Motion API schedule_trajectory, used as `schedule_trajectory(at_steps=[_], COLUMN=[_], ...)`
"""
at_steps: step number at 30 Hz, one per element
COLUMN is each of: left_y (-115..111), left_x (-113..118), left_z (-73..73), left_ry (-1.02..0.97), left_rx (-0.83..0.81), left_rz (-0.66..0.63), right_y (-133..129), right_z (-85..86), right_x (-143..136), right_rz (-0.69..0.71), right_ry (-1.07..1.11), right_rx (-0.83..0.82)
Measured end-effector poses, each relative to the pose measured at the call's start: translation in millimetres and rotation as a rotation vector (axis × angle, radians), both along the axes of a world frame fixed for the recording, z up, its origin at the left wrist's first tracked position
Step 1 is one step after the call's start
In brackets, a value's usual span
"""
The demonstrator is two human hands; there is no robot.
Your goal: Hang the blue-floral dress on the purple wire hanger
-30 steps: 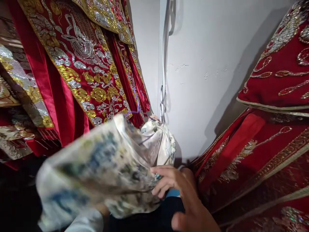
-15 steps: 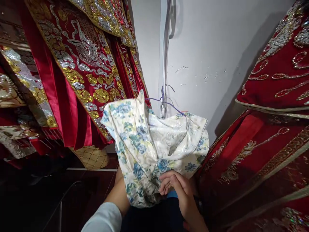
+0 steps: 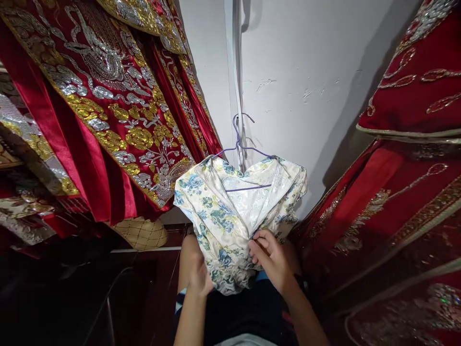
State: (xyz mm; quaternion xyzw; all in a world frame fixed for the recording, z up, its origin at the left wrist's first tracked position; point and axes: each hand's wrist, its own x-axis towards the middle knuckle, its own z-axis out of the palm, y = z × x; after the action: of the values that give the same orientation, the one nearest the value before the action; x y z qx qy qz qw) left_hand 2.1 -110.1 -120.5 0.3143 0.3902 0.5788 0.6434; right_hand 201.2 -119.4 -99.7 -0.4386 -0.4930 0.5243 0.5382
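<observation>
Floral shirt (image 3: 225,226) on purple hanger (image 3: 237,143), mid-view; long axis runs twelve to six o'clock, neckline towards twelve. Right hand (image 3: 269,254) pinches the front at the neckline's base; left hand (image 3: 199,275) by seven o'clock edge, blurred, grip unclear.

Single head-worn view, looking forward and down, near floral blouse (image 3: 219,216), wall (image 3: 295,57) beyond

A shiny red dress (image 3: 140,139) with gold flowers hangs at left. More red clothes (image 3: 410,108) are at right. Between them is a white wall (image 3: 295,53). The yellowish thing (image 3: 144,234) down low may be cloth.
</observation>
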Motion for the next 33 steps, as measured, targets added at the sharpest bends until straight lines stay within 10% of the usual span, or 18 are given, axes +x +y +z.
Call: schedule_trajectory(at_steps=[7,14,19,23,33], left_y=[-4,3,-7,-1,21], left_x=[19,40,75,85,73], left_z=[22.1,-5.3,13.0,21.6,12.3], left_ry=[0.125,0.553,0.867,0.899,1.168], left_rx=[-0.012,0.475,0.580,0.566,0.651], left_rz=[0.119,0.790,0.310,0.172,-0.143], right_y=[5,-2,-4,18,119], right_z=[5.6,7.5,10.6,29.2,159.7], right_x=[-15,-5,-8,0,17], right_rz=[-0.004,-0.137,-0.083,-0.182,-0.171], right_ry=[-0.044,-0.075,-0.037,0.082,0.233], right_rx=[0.067,0.000,0.020,-0.007,0.245])
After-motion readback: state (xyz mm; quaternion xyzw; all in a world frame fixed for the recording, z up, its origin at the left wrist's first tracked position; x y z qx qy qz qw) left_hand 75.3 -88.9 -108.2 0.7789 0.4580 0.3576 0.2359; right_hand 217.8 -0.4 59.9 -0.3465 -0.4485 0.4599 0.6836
